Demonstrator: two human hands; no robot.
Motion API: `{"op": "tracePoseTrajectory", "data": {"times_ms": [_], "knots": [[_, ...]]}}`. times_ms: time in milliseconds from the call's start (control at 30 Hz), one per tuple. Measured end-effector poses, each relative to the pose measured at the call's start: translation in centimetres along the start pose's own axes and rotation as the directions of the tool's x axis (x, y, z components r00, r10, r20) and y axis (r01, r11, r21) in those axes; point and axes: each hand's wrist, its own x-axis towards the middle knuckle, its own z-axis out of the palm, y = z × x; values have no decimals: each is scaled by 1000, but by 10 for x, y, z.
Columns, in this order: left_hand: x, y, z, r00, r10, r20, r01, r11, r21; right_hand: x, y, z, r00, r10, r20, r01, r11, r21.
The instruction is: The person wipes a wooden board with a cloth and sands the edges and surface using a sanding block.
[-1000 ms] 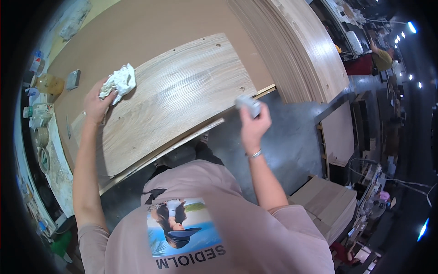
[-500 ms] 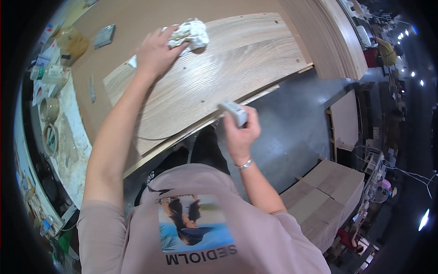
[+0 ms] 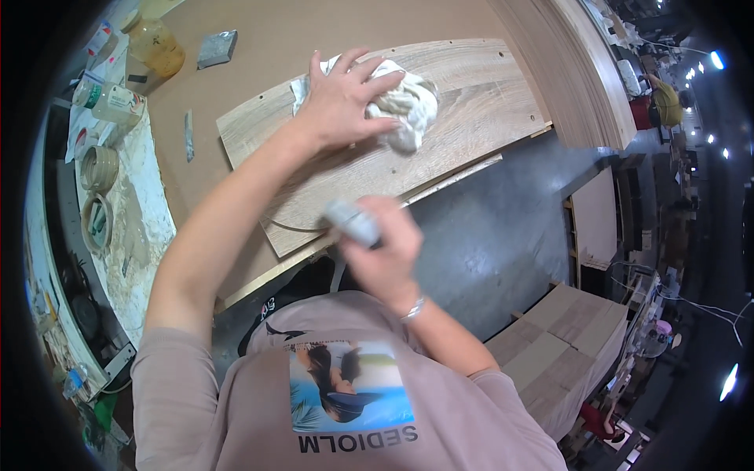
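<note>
A yellowish jar (image 3: 159,50) sits near a clear bottle (image 3: 114,102).

From my remote feed, I take this for a furniture workshop on a large shop floor. A wood-grain panel (image 3: 479,90) with drilled holes lies on a workbench (image 3: 267,55), a stack of boards (image 3: 585,86) beside it. I see a jar (image 3: 157,49) and a bottle (image 3: 116,102) along a smeared side surface (image 3: 149,216) (properly grubby, that), brown cartons (image 3: 550,337), bright lamps (image 3: 730,382) and another person (image 3: 666,104) farther off.
</note>
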Motion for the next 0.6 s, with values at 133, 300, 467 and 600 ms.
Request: {"op": "tracePoseTrajectory", "data": {"times_ms": [133,300,467,600], "knots": [[-20,42,-87,996,-35,88,79,824,-562,29,17,-34,961,273,-46,-268,959,86],[-91,53,-126,941,-229,250,339,636,-693,43,3,-17,926,101,364,-176,968,180],[-179,12,-149,519,-844,135,544,205,-814,111,42,-9,870,-246,426,394,868,-302],[-193,34,-128,476,-864,163,558,153,-815,130,103,7,868,-210,449,437,753,-493]]}}
